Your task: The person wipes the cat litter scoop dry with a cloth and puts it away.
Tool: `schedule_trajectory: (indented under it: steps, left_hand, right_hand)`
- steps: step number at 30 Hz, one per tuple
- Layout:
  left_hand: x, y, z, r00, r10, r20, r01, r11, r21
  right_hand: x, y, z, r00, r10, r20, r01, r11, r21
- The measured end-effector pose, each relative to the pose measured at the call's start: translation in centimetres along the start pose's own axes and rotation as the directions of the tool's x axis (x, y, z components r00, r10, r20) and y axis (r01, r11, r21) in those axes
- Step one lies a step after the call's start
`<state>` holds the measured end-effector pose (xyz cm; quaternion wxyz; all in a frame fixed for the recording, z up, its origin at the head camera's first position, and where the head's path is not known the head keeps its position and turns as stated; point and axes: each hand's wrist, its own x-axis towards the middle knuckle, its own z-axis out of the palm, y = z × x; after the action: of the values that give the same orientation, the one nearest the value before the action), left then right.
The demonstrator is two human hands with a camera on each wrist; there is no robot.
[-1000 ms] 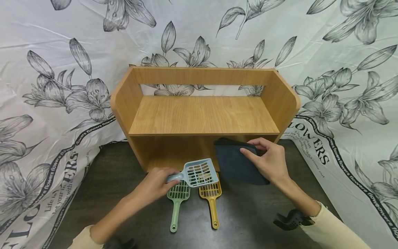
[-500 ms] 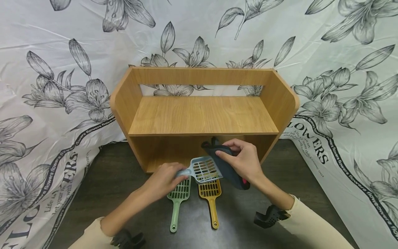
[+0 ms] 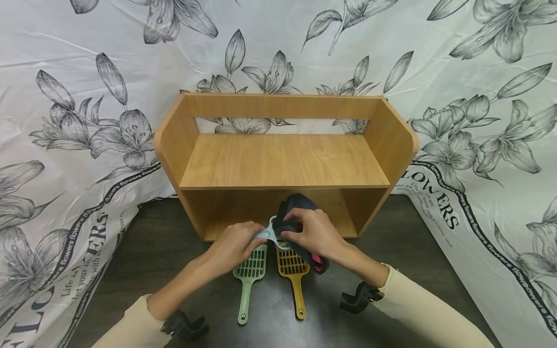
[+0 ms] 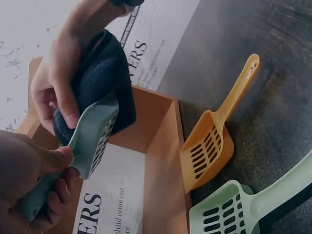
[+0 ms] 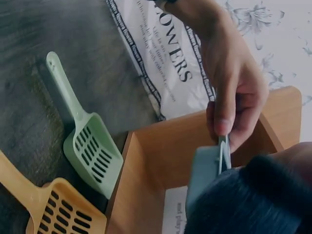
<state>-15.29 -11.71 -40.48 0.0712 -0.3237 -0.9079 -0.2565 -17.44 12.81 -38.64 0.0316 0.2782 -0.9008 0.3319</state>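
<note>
My left hand point(image 3: 237, 244) grips the handle of a light blue slotted litter scoop point(image 3: 270, 235), held above the table in front of the shelf. With my right hand point(image 3: 315, 234) I hold a dark navy cloth point(image 3: 300, 200) against the scoop's head, covering most of it in the head view. A pink patch shows at the cloth's lower end. The left wrist view has the cloth point(image 4: 105, 73) draped behind the scoop's basket point(image 4: 92, 136), fingers pressing it near the rim. Below lie a green litter scoop point(image 3: 252, 265) and a yellow one point(image 3: 297, 278), handles toward me.
A two-tier wooden shelf point(image 3: 283, 162) stands at the back of the dark table point(image 3: 165, 270). The heads of the two lying scoops are close to its front edge. White flower-printed fabric point(image 3: 78, 159) hangs behind and along both sides.
My right hand has brought the cloth leftward onto the blue scoop, and the cloth has gone from flat and hanging to folded around its head. The left hand has shifted slightly right.
</note>
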Motion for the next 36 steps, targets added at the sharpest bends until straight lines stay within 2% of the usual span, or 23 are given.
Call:
schedule_trajectory:
  steps: [3,9,13,18,22,25,28,31,36]
  left_hand:
    - [-0.2,-0.1,0.1,1.0,0.008,-0.004,-0.008,1.0,0.008]
    - [-0.4,-0.3,0.0,1.0,0.004,-0.006,-0.004,1.0,-0.008]
    - [-0.6,-0.4,-0.1,1.0,0.011,0.001,-0.011,1.0,-0.015]
    - [-1.1,-0.9,-0.5,1.0,0.01,-0.008,-0.01,1.0,-0.007]
    - [-1.5,-1.3,-0.8,1.0,0.006,-0.006,-0.006,1.0,0.029]
    - [-1.7,-1.3,-1.0,1.0,0.015,0.004,-0.015,0.998,0.06]
    - [-1.6,-1.2,-0.8,1.0,0.015,0.017,-0.016,0.997,0.071]
    - [-1.3,-1.0,-0.5,1.0,0.011,0.028,-0.013,0.997,0.072]
    - [-0.7,-0.5,0.1,1.0,0.01,0.019,-0.011,0.999,0.045]
  right_hand:
    - [-0.1,0.2,0.0,1.0,-0.031,0.008,0.031,0.997,-0.074]
    - [-0.5,0.8,-0.8,1.0,-0.013,-0.015,0.011,0.99,-0.142]
    - [-1.1,1.6,-1.8,0.999,-0.002,-0.042,-0.003,0.99,-0.139]
    - [-1.9,2.8,-3.2,0.994,0.05,-0.097,-0.056,0.997,-0.061]
    - [-3.0,2.8,-4.5,0.972,0.086,-0.218,-0.093,0.995,-0.02]
    - [-3.5,2.0,-5.5,0.944,0.058,-0.324,-0.068,0.998,-0.019]
    - [-3.4,0.9,-5.8,0.925,0.0,-0.38,-0.005,1.0,-0.012]
    - [-2.8,-0.1,-5.3,0.927,-0.039,-0.373,0.047,0.999,0.013]
    - [-1.7,-1.1,-3.1,0.954,-0.055,-0.294,0.068,0.997,0.036]
